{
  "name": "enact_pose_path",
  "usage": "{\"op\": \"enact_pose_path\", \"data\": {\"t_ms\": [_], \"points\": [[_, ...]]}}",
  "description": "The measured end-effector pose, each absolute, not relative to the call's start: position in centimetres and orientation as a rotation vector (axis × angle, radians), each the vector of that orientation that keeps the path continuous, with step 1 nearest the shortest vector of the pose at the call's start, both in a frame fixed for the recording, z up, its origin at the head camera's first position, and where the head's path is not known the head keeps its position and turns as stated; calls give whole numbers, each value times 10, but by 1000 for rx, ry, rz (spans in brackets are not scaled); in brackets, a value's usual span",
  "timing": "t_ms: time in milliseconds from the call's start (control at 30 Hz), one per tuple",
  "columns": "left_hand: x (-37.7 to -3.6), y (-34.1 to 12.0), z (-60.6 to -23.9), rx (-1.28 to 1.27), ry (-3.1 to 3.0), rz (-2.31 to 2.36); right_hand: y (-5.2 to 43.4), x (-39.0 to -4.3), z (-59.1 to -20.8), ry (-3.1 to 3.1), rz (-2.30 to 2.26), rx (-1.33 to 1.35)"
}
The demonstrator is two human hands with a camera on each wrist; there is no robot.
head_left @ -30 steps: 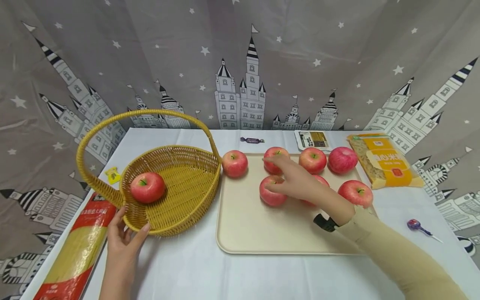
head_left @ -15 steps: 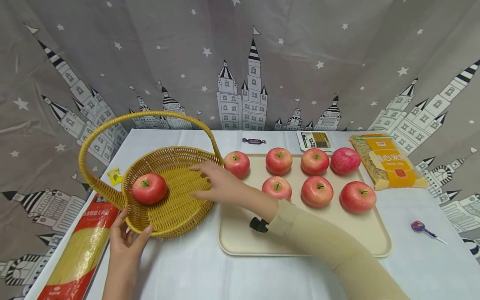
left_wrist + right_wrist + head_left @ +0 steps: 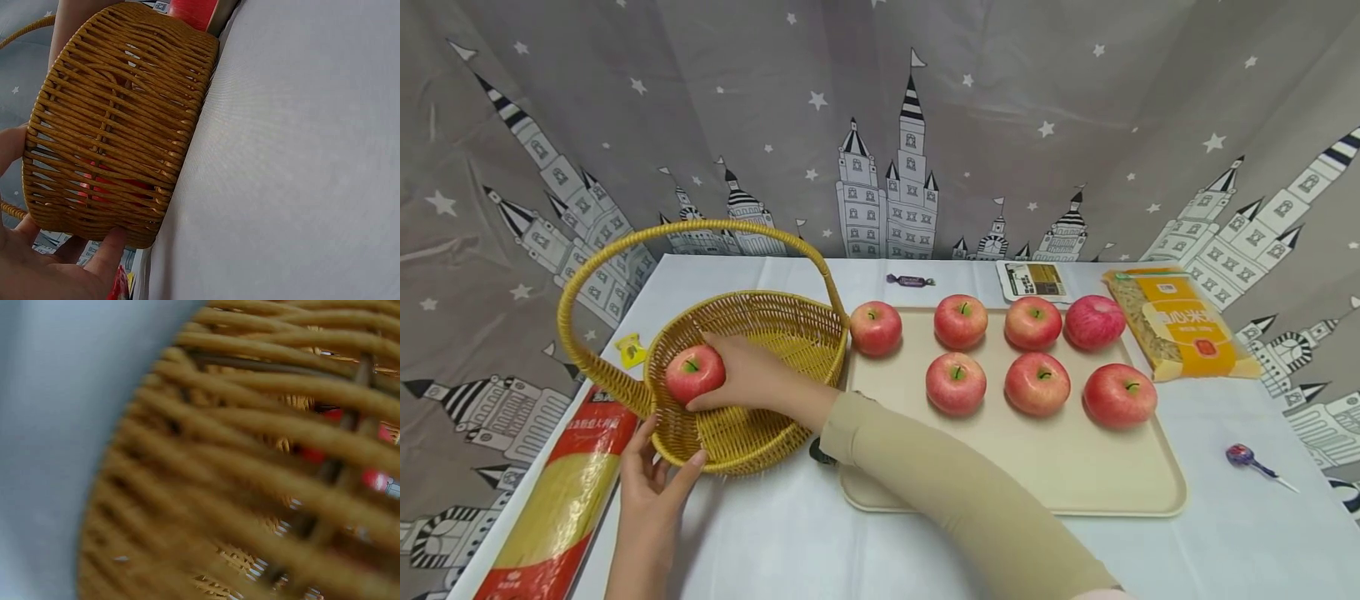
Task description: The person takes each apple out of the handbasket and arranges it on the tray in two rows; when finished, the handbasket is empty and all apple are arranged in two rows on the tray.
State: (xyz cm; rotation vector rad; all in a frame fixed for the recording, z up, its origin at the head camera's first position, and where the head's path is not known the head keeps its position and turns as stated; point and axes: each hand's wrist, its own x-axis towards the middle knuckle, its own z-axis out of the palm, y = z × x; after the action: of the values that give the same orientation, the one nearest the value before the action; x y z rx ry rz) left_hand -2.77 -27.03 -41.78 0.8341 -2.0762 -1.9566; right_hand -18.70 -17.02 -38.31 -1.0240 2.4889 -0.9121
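In the head view, a yellow wicker basket [image 3: 775,329] with a tall hoop handle stands at the left. My right hand [image 3: 741,375] reaches into it, fingers and thumb round the red apple [image 3: 691,377] at its left side. My left hand [image 3: 651,492] holds the basket's near-left edge. The left wrist view has that hand [image 3: 59,272] with fingertips against the basket's woven wall [image 3: 119,125], red showing through the gaps. The right wrist view is filled by blurred wicker [image 3: 250,450], also with red behind it; the right hand's fingers are hidden there.
Several apples [image 3: 956,383] sit on a beige tray [image 3: 1120,471], one at its far-left corner [image 3: 876,327]. Around lie a red noodle pack [image 3: 561,492], yellow candy [image 3: 630,350], purple candy [image 3: 911,281], a white packet [image 3: 1033,281], an orange grain bag [image 3: 1183,325] and a lollipop [image 3: 1240,455].
My right hand has moved left from over the tray's apples into the basket and now grips the apple there. The left hand has stayed at the basket's edge.
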Motion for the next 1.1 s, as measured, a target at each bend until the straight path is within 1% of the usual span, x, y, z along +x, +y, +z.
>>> {"op": "enact_pose_path", "data": {"t_ms": [167, 300, 433, 567, 700, 833, 1000, 1100], "points": [[-25, -272, -420, 848, -2071, -1955, -187, -187, -385, 2506, -828, -1034], [-23, -275, -426, 837, -2073, -1943, -191, -187, -388, 2556, -788, -1045], [-22, -276, -426, 830, -2077, -1936, -186, -184, -387, 2620, -760, -1085], [-22, -272, -422, 835, -2064, -1960, -172, -179, -379, 2641, -793, -1157], [-24, -269, -418, 820, -2055, -1963, -139, -176, -364, 2581, -966, -1234], [-25, -268, -419, 808, -2050, -1947, -88, -176, -347, 2582, -1079, -1253], [-26, -268, -420, 803, -2060, -1914, -18, -178, -335, 2603, -1225, -1133], [-26, -269, -420, 805, -2074, -1905, 16, -179, -339, 2650, -1240, -1016]]}}
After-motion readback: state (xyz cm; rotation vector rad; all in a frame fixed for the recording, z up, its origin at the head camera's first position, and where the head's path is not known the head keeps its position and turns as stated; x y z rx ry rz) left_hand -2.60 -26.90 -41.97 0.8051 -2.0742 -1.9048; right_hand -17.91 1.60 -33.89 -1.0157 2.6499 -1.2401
